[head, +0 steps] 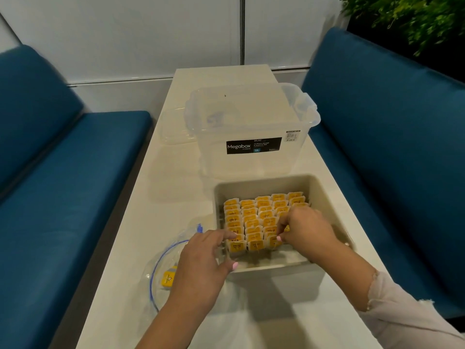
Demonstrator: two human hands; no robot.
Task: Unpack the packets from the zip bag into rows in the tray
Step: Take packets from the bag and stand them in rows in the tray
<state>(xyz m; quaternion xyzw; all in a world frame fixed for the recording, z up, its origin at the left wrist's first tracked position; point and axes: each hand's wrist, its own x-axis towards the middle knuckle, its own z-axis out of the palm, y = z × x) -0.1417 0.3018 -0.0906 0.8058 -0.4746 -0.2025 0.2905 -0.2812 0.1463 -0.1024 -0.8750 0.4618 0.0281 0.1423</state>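
Clear storage box (251,137) label reads "Megabox" (12L) behind tray (322,195)

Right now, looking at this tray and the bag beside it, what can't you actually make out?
- Packets: print too small, head view.
- Right-hand rows in the tray: hidden by the right hand.
- Zip bag: partly behind the left hand; one yellow packet shows, any others unclear.
- Storage box: contents blurred by cloudy plastic.
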